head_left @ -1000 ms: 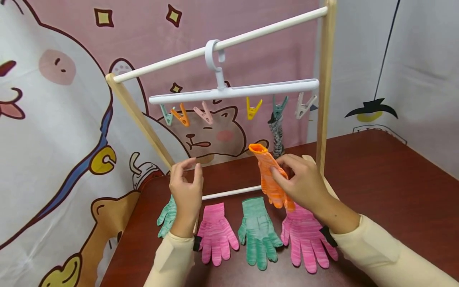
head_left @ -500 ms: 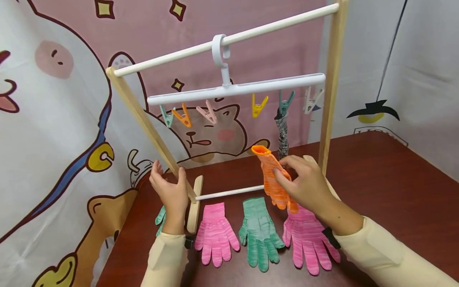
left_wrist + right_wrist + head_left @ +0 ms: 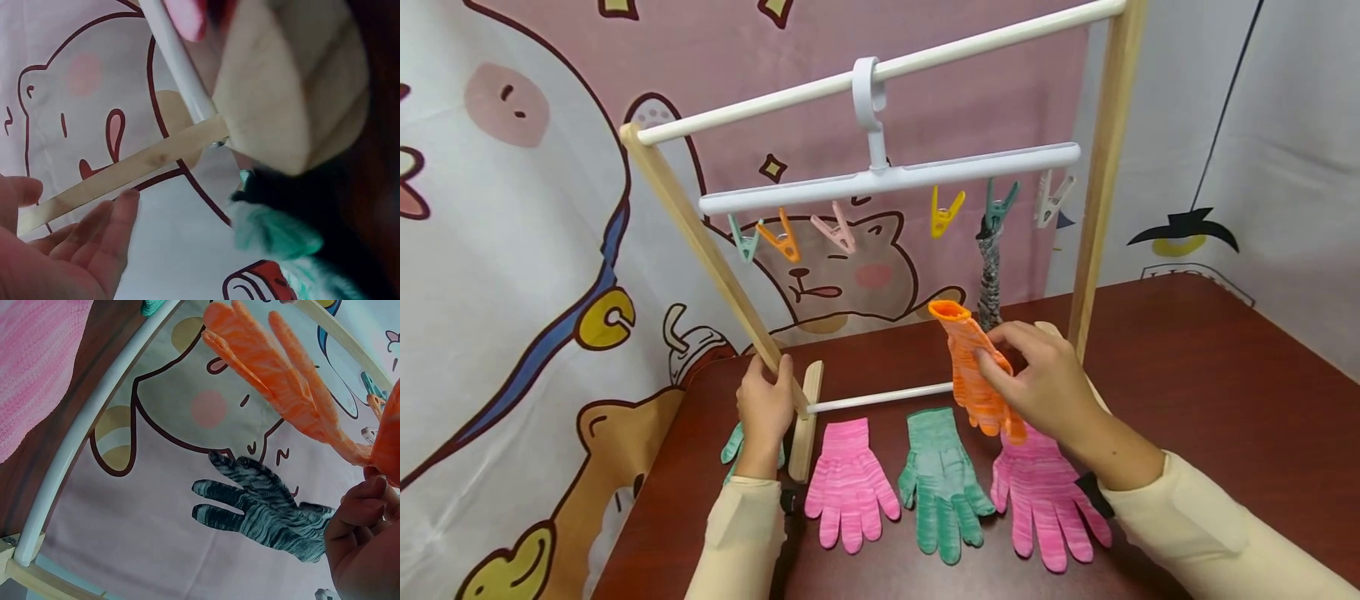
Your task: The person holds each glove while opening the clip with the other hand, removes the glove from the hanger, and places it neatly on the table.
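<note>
In the head view my right hand pinches an orange knit glove, its cuff up and fingers hanging down. My left hand is at the left post of a wooden drying rack, with the post between thumb and fingers. From the rack's top bar hangs a white hanger with several coloured clips. A grey-black glove hangs from its teal clip; the right wrist view shows this dark glove beside the orange one.
On the dark red table lie a pink glove, a green glove and a second pink glove. Another green glove is partly hidden behind my left wrist. A cartoon-printed cloth stands behind.
My left hand has moved left and down onto the rack's left post. The right hand holds the orange glove in nearly the same place. The head view has shifted slightly.
</note>
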`<state>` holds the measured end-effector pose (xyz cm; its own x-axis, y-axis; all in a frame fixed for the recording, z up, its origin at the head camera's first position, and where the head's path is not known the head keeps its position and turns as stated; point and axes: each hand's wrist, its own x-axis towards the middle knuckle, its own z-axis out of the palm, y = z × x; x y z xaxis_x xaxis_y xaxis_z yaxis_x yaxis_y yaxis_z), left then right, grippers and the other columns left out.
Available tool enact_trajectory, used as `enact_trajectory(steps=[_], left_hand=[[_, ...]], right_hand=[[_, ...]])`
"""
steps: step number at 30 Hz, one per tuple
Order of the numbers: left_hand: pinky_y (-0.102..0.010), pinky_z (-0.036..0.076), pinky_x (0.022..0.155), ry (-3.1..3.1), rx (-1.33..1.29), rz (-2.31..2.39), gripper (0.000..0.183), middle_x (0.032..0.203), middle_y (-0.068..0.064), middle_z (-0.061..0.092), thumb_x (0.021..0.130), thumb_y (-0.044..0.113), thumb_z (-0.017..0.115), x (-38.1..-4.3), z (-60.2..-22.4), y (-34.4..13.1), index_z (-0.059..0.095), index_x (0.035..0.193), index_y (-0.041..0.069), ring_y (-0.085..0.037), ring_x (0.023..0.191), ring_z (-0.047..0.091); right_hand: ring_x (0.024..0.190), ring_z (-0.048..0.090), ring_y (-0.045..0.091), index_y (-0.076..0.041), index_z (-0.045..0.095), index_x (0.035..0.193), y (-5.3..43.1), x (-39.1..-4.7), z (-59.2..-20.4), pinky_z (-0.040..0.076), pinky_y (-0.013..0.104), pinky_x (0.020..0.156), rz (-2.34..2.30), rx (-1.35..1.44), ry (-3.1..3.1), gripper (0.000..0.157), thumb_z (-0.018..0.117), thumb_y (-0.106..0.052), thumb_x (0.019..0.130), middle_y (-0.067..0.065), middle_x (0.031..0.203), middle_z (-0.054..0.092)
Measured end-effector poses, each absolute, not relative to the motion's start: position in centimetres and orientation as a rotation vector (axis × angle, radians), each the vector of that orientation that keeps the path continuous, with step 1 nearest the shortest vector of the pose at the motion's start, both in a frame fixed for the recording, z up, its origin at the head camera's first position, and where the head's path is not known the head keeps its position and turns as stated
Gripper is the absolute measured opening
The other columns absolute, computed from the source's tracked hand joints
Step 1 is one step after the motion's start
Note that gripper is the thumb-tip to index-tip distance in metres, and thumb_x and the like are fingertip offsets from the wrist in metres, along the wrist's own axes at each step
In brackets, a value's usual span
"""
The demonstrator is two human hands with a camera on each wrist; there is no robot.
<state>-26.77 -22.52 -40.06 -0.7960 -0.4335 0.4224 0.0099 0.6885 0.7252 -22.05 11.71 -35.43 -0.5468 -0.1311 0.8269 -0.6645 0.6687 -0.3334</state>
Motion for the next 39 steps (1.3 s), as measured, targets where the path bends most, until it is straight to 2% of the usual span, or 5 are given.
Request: enact_trajectory(steps=[3,9,16,24,39], left_hand=[[-0.051,0.046,0.063,-2.365,0.361,-0.907,0.044,0.085,-0.008,0.069,0.089,0.057,0.043,-26.7,-40.2,-22.4,0.062,0.098,0.018,-0.034,0.079,0.064],[-0.041,0.046,0.055,-2.378,0.324,-0.865,0.038,0.073,-0.011,0.067,0.094,0.042,0.046,-26.7,-40.7,-22.4,0.064,0.082,0.010,-0.029,0.066,0.064],[-0.042,0.051,0.059,-2.374,0.294,-0.881,0.041,0.075,-0.012,0.068,0.093,0.044,0.045,-26.9,-40.5,-22.6,0.063,0.082,0.009,-0.029,0.070,0.066],[-0.039,0.051,0.056,-2.382,0.280,-0.884,0.043,0.075,-0.013,0.069,0.093,0.044,0.045,-26.7,-40.6,-22.6,0.064,0.081,0.008,-0.029,0.069,0.066],[-0.036,0.049,0.054,-2.444,0.269,-0.881,0.046,0.078,-0.014,0.068,0.094,0.048,0.041,-26.4,-40.4,-22.9,0.064,0.087,0.008,-0.029,0.070,0.066]], right_hand=[[0.069,0.043,0.011,-0.013,0.063,0.080,11.8,-21.9,-35.4,0.034,0.027,0.062,0.825,0.612,-2.056,0.009,0.070,-0.017,0.076,-0.005,0.071,0.060],[0.069,0.047,0.010,-0.012,0.064,0.082,12.2,-21.7,-35.0,0.040,0.026,0.057,0.846,0.614,-2.051,0.008,0.068,-0.015,0.077,-0.005,0.074,0.060],[0.061,0.045,0.003,-0.010,0.064,0.083,12.5,-21.3,-34.0,0.039,0.014,0.051,0.950,0.581,-2.018,0.006,0.067,-0.011,0.078,-0.005,0.076,0.059],[0.053,0.056,0.004,-0.014,0.062,0.087,12.7,-20.2,-33.4,0.048,0.017,0.049,1.194,0.515,-2.084,0.008,0.068,-0.017,0.082,-0.004,0.072,0.062],[0.073,0.066,0.014,-0.015,0.055,0.112,16.0,-18.6,-33.9,0.055,0.026,0.059,1.329,0.395,-2.300,0.022,0.055,-0.024,0.092,0.010,0.098,0.066]])
